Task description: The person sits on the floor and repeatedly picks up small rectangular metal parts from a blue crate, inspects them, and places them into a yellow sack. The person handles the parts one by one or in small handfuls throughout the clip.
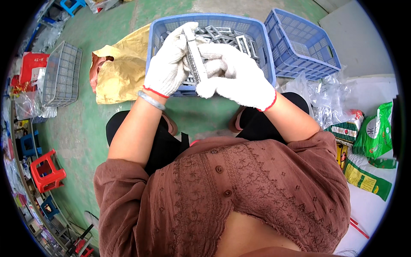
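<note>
White knitted gloves with red cuffs cover both of my hands. Between them, over the near part of a blue plastic crate (209,16), I hold a narrow grey metal piece (195,58), tilted with its upper end to the left. My left hand (166,64) has its fingers closed around the upper left side of it. My right hand (242,75) grips it from the right, with the thumb at its lower end. Inside the crate lies a heap of grey metal rectangular frames (243,45), partly hidden behind my gloves.
A second blue crate (302,66) stands to the right, beside clear plastic bags (329,96) and green sacks (376,132). Left of my crate lies a torn yellow-brown paper sack (122,68). Farther left are a grey crate (63,75) and a red stool (47,171).
</note>
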Tool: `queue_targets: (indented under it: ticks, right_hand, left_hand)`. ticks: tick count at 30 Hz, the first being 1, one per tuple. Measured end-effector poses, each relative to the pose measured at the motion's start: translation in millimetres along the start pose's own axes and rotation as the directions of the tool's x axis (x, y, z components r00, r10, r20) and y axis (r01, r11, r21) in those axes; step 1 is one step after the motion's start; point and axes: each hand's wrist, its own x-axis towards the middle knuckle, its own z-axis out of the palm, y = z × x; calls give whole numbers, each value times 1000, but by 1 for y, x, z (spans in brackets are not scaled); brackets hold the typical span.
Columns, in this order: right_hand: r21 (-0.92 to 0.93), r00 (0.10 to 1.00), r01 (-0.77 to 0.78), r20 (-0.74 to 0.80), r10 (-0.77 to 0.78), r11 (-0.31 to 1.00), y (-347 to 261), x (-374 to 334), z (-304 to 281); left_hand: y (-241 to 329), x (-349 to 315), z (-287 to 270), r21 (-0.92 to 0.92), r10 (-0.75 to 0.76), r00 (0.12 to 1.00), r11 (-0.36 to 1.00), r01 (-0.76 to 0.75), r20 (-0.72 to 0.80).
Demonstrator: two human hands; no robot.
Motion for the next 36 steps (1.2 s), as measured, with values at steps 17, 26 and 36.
queue_targets:
  ticks: [17,26,36]
  right_hand:
    - [-105,998,-61,-39,57,993,-6,-3,5]
    - [-129,999,-43,-33,39,991,-3,-3,3]
    - [-139,997,33,-60,-42,990,5,-4,3]
  left_hand:
    - [-18,-5,9,-135,-107,986,987,89,-129]
    - [-17,-5,21,-184,-154,975,975,123,-162]
    - [-25,-4,5,-196,-137,984,974,112,-116]
